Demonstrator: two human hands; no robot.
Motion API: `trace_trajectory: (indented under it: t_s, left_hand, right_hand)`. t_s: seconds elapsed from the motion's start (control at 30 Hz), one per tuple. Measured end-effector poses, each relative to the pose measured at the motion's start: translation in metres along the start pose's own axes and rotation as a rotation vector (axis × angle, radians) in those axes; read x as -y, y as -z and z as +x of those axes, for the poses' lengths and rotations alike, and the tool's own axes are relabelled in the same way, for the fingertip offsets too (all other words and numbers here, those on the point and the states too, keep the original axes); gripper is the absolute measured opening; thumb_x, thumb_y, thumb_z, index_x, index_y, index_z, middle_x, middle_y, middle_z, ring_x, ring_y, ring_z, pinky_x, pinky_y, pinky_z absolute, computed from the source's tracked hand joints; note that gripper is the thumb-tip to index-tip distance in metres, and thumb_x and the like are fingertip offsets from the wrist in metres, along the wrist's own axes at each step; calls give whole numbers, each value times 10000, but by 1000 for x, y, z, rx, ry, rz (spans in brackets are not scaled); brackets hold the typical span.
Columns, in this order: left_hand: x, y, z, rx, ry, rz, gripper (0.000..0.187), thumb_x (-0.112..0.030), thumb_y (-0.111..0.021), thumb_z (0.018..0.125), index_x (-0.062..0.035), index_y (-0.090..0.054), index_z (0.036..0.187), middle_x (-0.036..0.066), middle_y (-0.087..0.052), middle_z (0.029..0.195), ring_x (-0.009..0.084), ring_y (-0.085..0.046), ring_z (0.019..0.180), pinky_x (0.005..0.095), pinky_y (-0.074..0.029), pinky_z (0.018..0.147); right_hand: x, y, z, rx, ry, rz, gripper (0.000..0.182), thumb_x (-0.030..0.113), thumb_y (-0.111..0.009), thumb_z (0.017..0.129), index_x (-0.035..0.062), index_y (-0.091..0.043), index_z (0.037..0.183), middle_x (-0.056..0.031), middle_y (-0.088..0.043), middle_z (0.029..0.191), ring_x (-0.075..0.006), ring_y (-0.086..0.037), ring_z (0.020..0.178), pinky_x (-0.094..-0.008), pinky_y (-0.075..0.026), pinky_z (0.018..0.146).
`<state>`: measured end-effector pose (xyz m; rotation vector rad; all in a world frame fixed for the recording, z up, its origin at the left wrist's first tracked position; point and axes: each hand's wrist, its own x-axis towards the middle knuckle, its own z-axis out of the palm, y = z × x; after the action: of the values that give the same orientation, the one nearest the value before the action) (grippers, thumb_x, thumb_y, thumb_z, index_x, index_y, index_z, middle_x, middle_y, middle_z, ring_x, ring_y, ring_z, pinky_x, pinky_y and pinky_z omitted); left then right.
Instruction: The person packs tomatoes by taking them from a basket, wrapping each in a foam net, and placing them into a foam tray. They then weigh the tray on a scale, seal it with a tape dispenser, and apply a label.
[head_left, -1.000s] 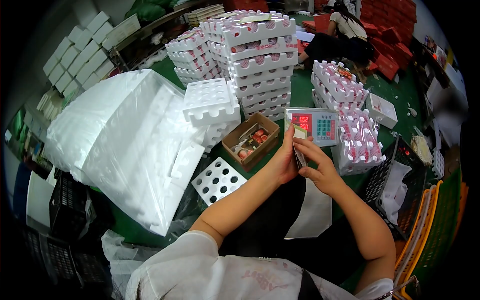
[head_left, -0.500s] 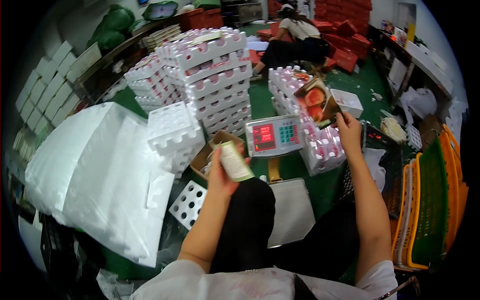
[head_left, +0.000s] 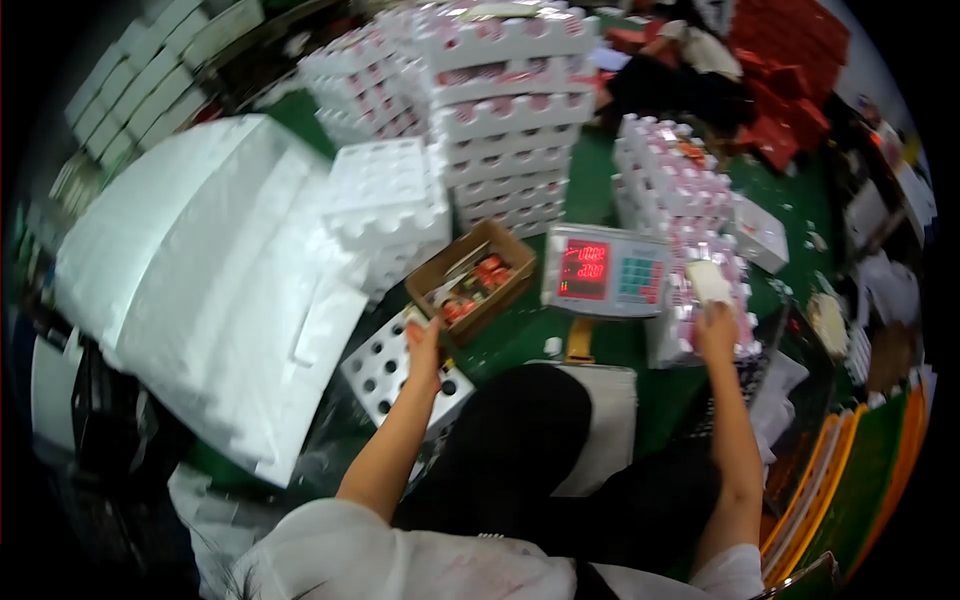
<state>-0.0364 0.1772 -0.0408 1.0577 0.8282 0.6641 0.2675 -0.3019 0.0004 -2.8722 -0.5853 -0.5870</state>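
My left hand [head_left: 424,352] is closed at the left corner of an open cardboard box [head_left: 515,290]. A pale edge shows at its blurred fingertips, and I cannot make out what it holds. Inside the box lie several cards with red pictures [head_left: 490,272]. Beneath that hand is a white foam tray with round holes [head_left: 375,378]. My right hand [head_left: 717,332] grips a pale card [head_left: 709,284] just over the near end of the stacked foam trays of pink-wrapped items [head_left: 675,200]. Between my hands stands a scale with a lit red display [head_left: 606,272].
Tall stacks of filled foam trays [head_left: 515,120] rise ahead. A large plastic-wrapped white bundle [head_left: 200,270] fills the left side. Yellow and green crates [head_left: 850,480] stand at right. Farther back, a person [head_left: 690,75] sits near red boxes [head_left: 780,110].
My left hand has dropped to the cardboard box's corner, and its pale card stack no longer shows. My right hand has lowered its card toward the trays, pale side up. The view has tilted down.
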Motion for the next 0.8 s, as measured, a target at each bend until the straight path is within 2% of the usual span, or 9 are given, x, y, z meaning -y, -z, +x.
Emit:
trace_trajectory:
  t_s: [0.1,0.17,0.33,0.5,0.63,0.67,0.7,0.73,0.8]
  left_hand:
    - [30,3,44,8,-240,323,836,-263,-762,844,-49,-268,1484,139,-481,1368,245,-500,1227,331,-403,1027]
    - [36,-8,74,-29,-530,632,974,-336,-821,739,-46,-291,1503,251,-519,1309,381,-503,1210,451,-388,1051]
    - [9,-49,129,114,-772,1345,1026,-526,-814,682,-26,-367,1458,233,-471,1405,395,-474,1269,560,-340,1073]
    - [36,-64,176,121,-1057,1159,830,-463,-698,856,72,-401,1417,297,-443,1420,438,-421,1319,475,-341,1102]
    - [45,-65,108,404,-757,702,636,-148,-597,975,50,-282,1491,240,-457,1396,288,-484,1287,372,-425,1062]
    - [72,-46,122,512,-343,422,645,-184,-606,976,51,-290,1487,238,-451,1410,298,-503,1265,379,-418,1059]
    - [79,-29,107,394,-682,893,606,-248,-584,985,-6,-345,1487,248,-486,1416,334,-469,1315,377,-367,1078]
    - [80,-22,84,448,-335,746,572,-233,-586,982,-31,-381,1477,235,-498,1406,329,-463,1318,381,-360,1080]
    - [106,22,79,453,-524,1270,499,-236,-567,990,-59,-449,1442,182,-564,1335,296,-539,1214,377,-406,1026]
  right_hand:
    - [15,43,-12,-233,-86,275,405,192,-614,915,-4,-572,1266,-194,-577,1257,-364,-542,1167,-414,-431,1011]
    - [8,72,-45,-191,-210,497,382,194,-584,966,-24,-566,1279,-165,-581,1261,-294,-564,1153,-368,-443,996]
    - [-11,90,-200,-139,-734,775,322,180,-579,989,-11,-617,1247,-127,-667,1093,-188,-643,943,-290,-521,817]
    - [-8,162,-276,-321,-759,546,261,168,-573,991,-22,-654,1150,-98,-698,940,-165,-651,791,-288,-510,721]
    - [-87,191,-272,-520,-840,614,289,223,-573,988,-11,-660,1134,-67,-692,914,-144,-638,776,-269,-489,666]
    - [-118,187,-270,-513,-938,747,306,253,-575,987,-4,-665,1128,-60,-689,908,-136,-637,778,-260,-481,649]
    - [-145,182,-265,-501,-1012,811,304,261,-573,982,5,-670,1113,-60,-687,901,-133,-642,775,-252,-480,641]
    - [-167,175,-260,-490,-1082,877,302,269,-570,978,13,-676,1099,-60,-684,893,-129,-646,771,-245,-479,634]
    - [-196,158,-237,-478,-1153,977,265,229,-580,951,21,-679,1082,-67,-687,905,-138,-659,749,-249,-499,628]
